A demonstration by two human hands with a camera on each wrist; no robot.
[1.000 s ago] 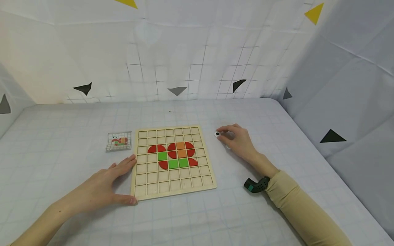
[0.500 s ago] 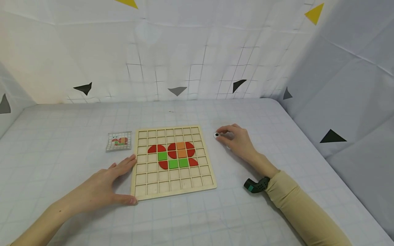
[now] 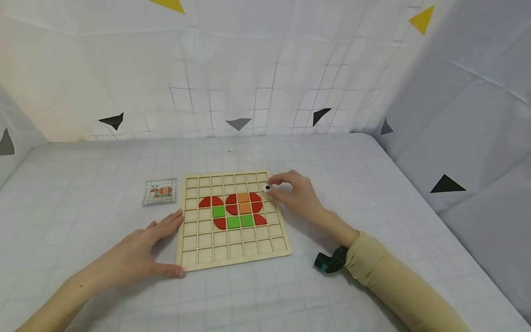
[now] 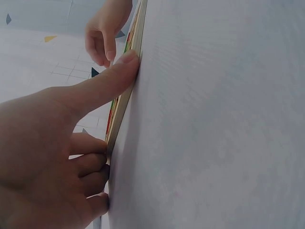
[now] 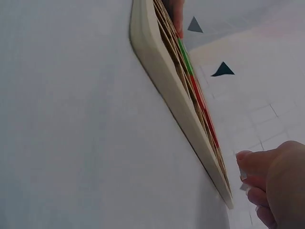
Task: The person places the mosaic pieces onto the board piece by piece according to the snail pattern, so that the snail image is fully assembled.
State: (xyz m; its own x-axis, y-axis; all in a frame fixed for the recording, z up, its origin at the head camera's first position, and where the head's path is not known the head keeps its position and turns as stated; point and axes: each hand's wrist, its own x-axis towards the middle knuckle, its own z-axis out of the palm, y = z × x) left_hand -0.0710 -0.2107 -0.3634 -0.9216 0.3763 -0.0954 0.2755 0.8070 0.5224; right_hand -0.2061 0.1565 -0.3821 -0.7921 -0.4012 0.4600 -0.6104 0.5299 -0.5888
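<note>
My right hand (image 3: pixel 299 196) pinches a small white eye tile with a black dot (image 3: pixel 267 188) between thumb and fingertips. It is over the right edge of a wooden grid board (image 3: pixel 236 263), near the upper right cells. In the right wrist view, the thumb (image 5: pixel 259 161) and fingers hide most of the tile. Along the board's left side lies my left hand (image 3: pixel 134 254), thumb at the near corner and fingertips farther up the edge. Set in the grid are red quarter-round tiles (image 3: pixel 256 206), green squares (image 3: pixel 233 222) and orange squares (image 3: pixel 245 208).
Left of the board lies a small picture card (image 3: pixel 160 192) with a similar coloured pattern and two eyes. The table (image 3: pixel 265 304) has a pale gridded cover and meets a white backdrop (image 3: pixel 232 60). A dark wrist device (image 3: pixel 331 261) sits by my right sleeve.
My right hand has moved left with the eye tile, from the table beside the board to over its right edge. Another white piece seen under that hand no longer shows. The left hand stays put.
</note>
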